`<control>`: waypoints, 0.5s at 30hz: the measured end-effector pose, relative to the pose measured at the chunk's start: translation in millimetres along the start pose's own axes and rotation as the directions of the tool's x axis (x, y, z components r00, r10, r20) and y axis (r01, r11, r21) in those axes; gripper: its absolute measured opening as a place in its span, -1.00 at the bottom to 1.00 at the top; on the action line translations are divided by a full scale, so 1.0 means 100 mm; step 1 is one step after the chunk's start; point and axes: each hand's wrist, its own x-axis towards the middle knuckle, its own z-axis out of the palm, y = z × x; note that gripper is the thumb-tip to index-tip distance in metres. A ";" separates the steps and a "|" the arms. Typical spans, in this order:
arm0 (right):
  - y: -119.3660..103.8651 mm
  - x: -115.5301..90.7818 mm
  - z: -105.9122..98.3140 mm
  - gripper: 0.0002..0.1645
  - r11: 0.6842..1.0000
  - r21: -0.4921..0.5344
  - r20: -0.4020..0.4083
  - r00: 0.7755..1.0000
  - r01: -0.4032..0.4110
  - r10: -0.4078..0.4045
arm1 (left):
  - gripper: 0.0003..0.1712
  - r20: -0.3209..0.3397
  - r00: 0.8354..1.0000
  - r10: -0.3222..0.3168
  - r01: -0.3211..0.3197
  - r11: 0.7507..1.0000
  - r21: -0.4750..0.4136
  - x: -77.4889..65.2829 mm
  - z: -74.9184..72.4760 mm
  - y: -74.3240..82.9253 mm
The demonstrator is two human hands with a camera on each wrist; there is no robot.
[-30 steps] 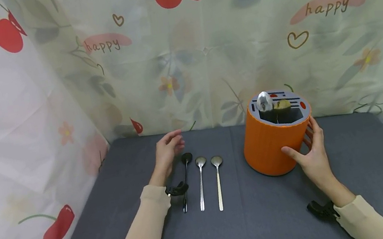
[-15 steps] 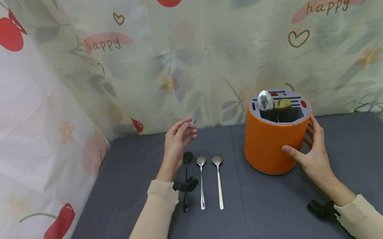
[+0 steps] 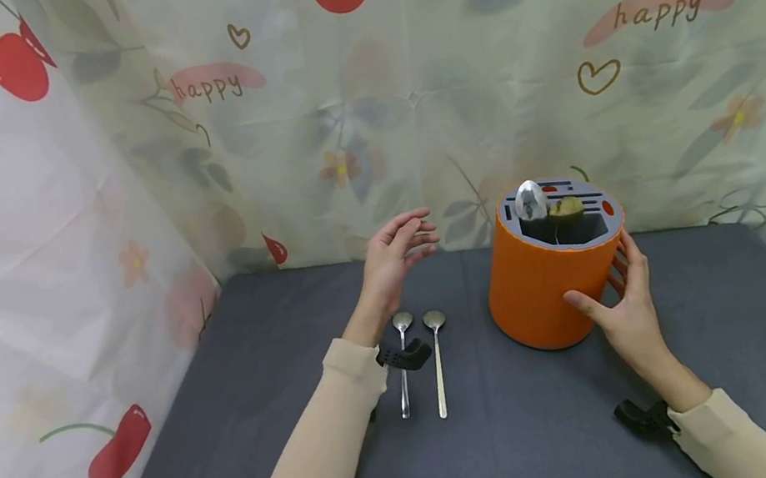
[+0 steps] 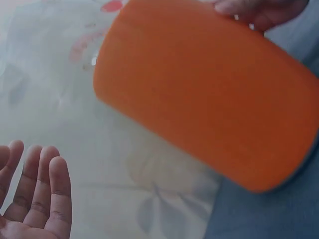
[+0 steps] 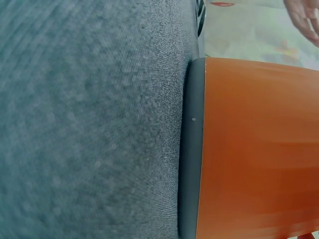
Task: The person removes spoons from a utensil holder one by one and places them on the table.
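An orange cylindrical utensil holder point(image 3: 541, 297) with a grey slotted top stands upright on the right half of the table. My right hand point(image 3: 628, 320) grips its right side, thumb in front and fingers partly hidden behind. From the holder's large opening show a shiny silver spoon head point(image 3: 530, 202) and a gold-toned spoon head point(image 3: 565, 207). My left hand point(image 3: 397, 255) is raised left of the holder, empty, fingers loosely extended, apart from it. Beneath the left wrist lie a silver spoon point(image 3: 405, 396) and a second long-handled spoon point(image 3: 439, 373); a black spoon is almost wholly hidden by the forearm.
A dark grey cloth point(image 3: 537, 433) covers the table. Patterned curtains point(image 3: 412, 141) hang along its back and sides, close behind the holder. Black wrist cameras point(image 3: 406, 355) are strapped to both wrists.
My left hand has moved right and farther back, from beside the black spoon toward the holder, and its forearm now covers that spoon. The right hand and holder have stayed put.
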 end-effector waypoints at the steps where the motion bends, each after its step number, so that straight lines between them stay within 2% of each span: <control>1: 0.00 0.00 0.00 0.24 1.000 -0.001 0.000 1.000 0.000 0.000 | -0.61 0.015 1.000 0.005 -0.005 1.000 -0.006 0.00 0.05 0.02; 6: 0.01 -0.01 0.01 0.24 1.000 -0.006 -0.002 1.000 -0.001 0.001 | -0.56 0.070 0.997 0.038 -0.035 0.999 -0.036 0.00 0.23 0.09; 15: 0.00 -0.01 0.00 0.23 1.000 -0.009 -0.004 1.000 0.001 -0.001 | -0.59 0.150 0.987 0.064 -0.054 0.996 -0.067 -0.02 0.42 0.20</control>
